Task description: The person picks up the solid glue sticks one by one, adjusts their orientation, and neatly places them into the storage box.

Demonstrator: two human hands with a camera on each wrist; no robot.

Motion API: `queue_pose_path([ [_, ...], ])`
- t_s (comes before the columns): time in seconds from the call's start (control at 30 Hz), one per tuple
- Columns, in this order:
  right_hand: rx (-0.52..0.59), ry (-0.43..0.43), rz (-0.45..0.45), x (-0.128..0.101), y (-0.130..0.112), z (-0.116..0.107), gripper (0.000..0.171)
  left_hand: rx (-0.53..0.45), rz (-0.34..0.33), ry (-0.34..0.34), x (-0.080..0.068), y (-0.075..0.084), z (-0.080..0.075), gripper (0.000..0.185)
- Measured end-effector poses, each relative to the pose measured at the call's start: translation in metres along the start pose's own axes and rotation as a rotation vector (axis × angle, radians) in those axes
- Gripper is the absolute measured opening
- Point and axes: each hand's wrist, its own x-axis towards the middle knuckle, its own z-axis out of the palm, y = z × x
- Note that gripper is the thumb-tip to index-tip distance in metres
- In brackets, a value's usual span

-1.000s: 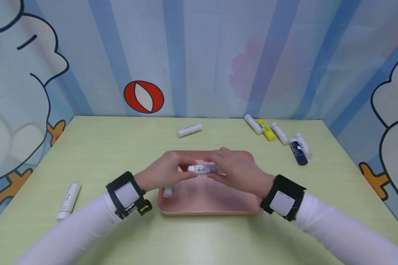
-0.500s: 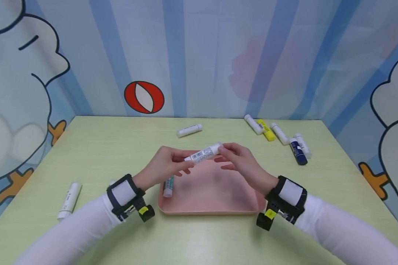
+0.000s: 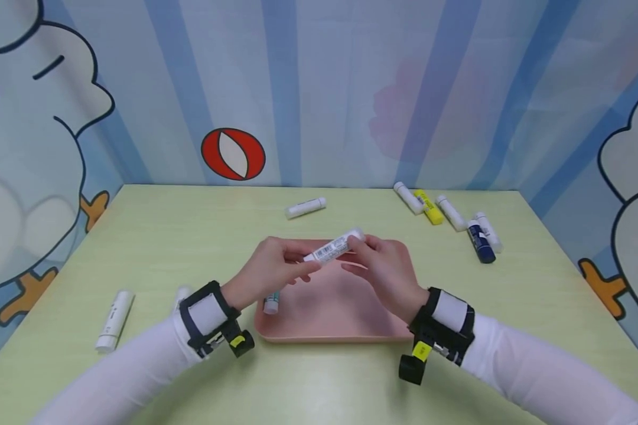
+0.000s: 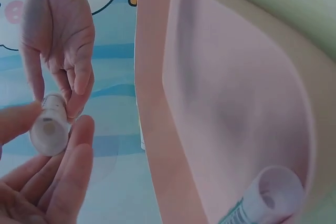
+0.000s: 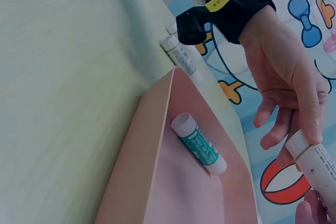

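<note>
A white glue stick (image 3: 334, 248) with a barcode label is held tilted above the pink tray (image 3: 345, 327), its right end higher. My left hand (image 3: 304, 267) pinches its lower left end and my right hand (image 3: 363, 245) pinches its upper right end. In the left wrist view the stick's round end (image 4: 49, 129) faces the camera between my left fingers (image 4: 63, 182), with the right hand (image 4: 58, 40) behind it. The right wrist view shows the stick's body (image 5: 317, 167) under the left hand (image 5: 289, 77). A green-labelled glue stick (image 3: 271, 302) lies in the tray's left corner (image 5: 199, 144).
White sticks lie on the green table: one at the back centre (image 3: 305, 208), one at the front left (image 3: 114, 320), one beside my left wrist (image 3: 181, 293). At the back right lies a cluster of white sticks, a yellow one (image 3: 428, 208) and a dark blue one (image 3: 481, 242).
The white stick, level and low over the tray a second ago, has been lifted and tilted with its right end up. My right wrist has turned and drawn closer.
</note>
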Motion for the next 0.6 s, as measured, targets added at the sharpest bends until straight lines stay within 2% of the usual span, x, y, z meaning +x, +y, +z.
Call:
queue_pose_path([
  [0.17, -0.048, -0.025, -0.018, 0.004, 0.002, 0.000, 0.039, 0.079, 0.066, -0.038, -0.002, -0.006, -0.004, 0.027],
  [0.27, -0.091, -0.072, -0.019, 0.010, 0.003, 0.000, 0.039, 0.210, 0.066, -0.012, -0.005, -0.015, -0.013, 0.029],
  [0.43, -0.175, -0.159, 0.003, 0.022, -0.001, 0.007, 0.037, 0.468, -0.065, 0.066, -0.012, -0.034, -0.039, 0.040],
  [0.53, -0.225, -0.196, 0.003, 0.029, -0.003, 0.012, 0.039, 0.468, -0.198, 0.051, -0.012, -0.044, -0.051, 0.046],
  [0.6, -0.263, -0.210, 0.000, 0.034, -0.004, 0.015, 0.042, 0.402, -0.282, 0.011, -0.011, -0.050, -0.054, 0.053],
])
